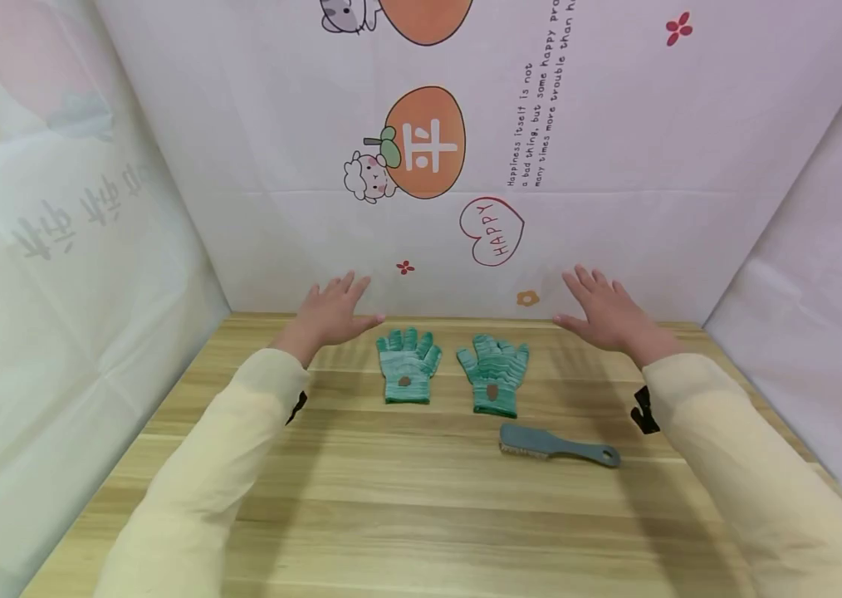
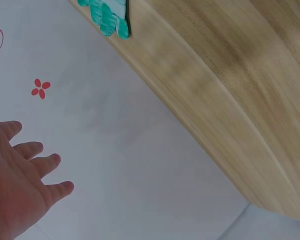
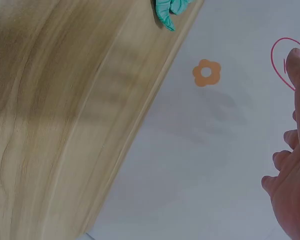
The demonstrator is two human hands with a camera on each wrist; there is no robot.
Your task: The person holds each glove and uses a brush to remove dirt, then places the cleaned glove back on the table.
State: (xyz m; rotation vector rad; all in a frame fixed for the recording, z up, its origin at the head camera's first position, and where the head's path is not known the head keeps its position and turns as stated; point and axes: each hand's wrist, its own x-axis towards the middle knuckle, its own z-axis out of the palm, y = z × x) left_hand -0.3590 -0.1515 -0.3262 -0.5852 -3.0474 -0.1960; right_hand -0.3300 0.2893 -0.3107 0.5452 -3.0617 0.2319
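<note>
**First voice:** And here are both hands up off the pale wood-grain tabletop [image 1: 391, 507], left hand [image 1: 331, 314] and right hand [image 1: 604, 316] spread wide, fingers straight, thumbs turned inward, neither having hold of anything!

**Second voice:** Between them, the prize pair: a green-and-white streaked knitted glove [image 1: 408, 365] nearer the left hand, and a darker green streaked knitted glove [image 1: 497, 367] nearer the right. Which way do they point?

**First voice:** Fingers away from the person, cuffs toward! Long axes run near to far, thumbs facing each other across a strip of wood, a brown patch on each. The darker one's cuff edge slants a touch.

**Second voice:** And the blue-grey long-handled brush [image 1: 557, 443]?

**First voice:** Lying crosswise, nearer the person than the darker glove: head to the left, holed handle end to the right and slightly nearer, bristles showing along the near side.

**Second voice:** Now the edges! Glove fingertips sit near the back edge, where the white printed sheet [image 1: 279, 249] rises close behind.

**First voice:** More room this way: a broad stretch of wood runs from the cuffs toward the person, flanked by two cream sleeves [image 1: 197, 482].
</note>
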